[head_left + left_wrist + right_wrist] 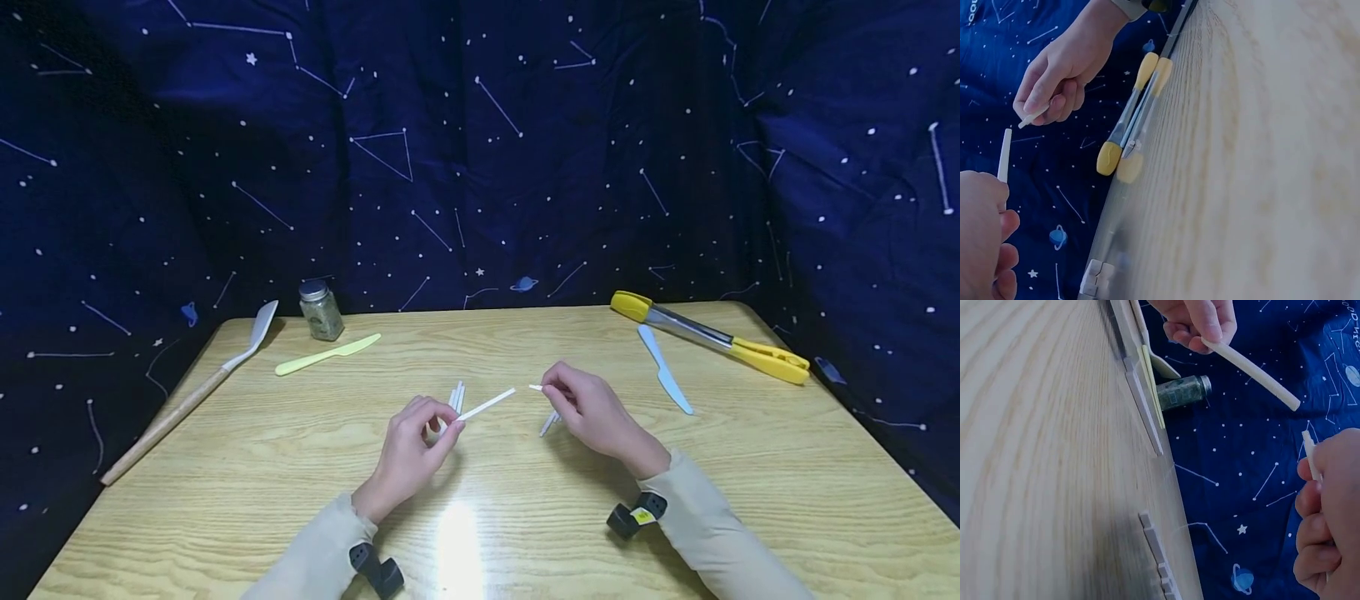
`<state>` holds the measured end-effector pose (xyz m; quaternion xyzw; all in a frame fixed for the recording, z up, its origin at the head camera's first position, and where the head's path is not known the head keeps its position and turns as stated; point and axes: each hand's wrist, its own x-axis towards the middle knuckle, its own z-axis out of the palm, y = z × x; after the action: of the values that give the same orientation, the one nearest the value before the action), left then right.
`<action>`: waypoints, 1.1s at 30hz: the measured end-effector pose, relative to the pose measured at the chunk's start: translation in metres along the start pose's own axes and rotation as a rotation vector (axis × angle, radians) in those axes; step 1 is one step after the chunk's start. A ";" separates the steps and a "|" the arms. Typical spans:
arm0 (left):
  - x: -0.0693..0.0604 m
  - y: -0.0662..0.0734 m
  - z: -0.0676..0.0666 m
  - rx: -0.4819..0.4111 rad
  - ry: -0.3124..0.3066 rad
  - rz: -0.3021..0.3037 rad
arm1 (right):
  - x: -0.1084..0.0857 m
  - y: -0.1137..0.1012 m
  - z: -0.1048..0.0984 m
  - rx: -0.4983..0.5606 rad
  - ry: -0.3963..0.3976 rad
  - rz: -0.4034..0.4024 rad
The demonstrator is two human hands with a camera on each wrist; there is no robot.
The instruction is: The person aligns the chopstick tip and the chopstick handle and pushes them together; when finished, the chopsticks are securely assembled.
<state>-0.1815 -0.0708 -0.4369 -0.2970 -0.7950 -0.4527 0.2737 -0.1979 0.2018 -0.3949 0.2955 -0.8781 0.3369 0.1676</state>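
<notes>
Two thin, straight white sticks are held above a pale wood-grain table (495, 533), between the two hands. The first white stick (489, 403) extends from the left hand (416, 442) toward the right and far side; the second white stick (1310, 450) lies mostly within the right hand (596, 412), its short exposed end pointing left. The facing ends are near each other but apart.

The left hand grasps its stick close to one end, pinched between thumb and fingers. The right hand likewise grasps its stick between thumb and forefinger, its other fingers curled inward. Neither hand is released.

On the table, a left bundle of white sticks (460, 397) lies just beyond the left hand and partly hidden by it; a right bundle of whitish sticks (550, 423) lies just left of and partly beneath the right hand.

At far left are a pale turner with a long wooden handle (187, 404), a dark-lidded clear jar (322, 315) and a pale yellow plastic knife (327, 355). At far right are a light blue plastic knife (664, 369) and yellow-and-metal tongs (708, 335). A dark blue curtain printed with constellations (465, 167) stands behind.
</notes>
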 end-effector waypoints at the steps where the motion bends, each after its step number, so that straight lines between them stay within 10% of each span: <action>1: 0.000 0.001 0.000 0.001 0.000 0.003 | 0.000 -0.001 0.000 0.005 -0.004 -0.008; 33: 0.001 0.000 0.000 0.026 -0.046 0.018 | 0.001 -0.003 0.001 0.026 0.050 -0.131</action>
<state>-0.1820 -0.0704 -0.4358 -0.3108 -0.8042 -0.4328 0.2633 -0.1966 0.1989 -0.3933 0.3460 -0.8480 0.3437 0.2076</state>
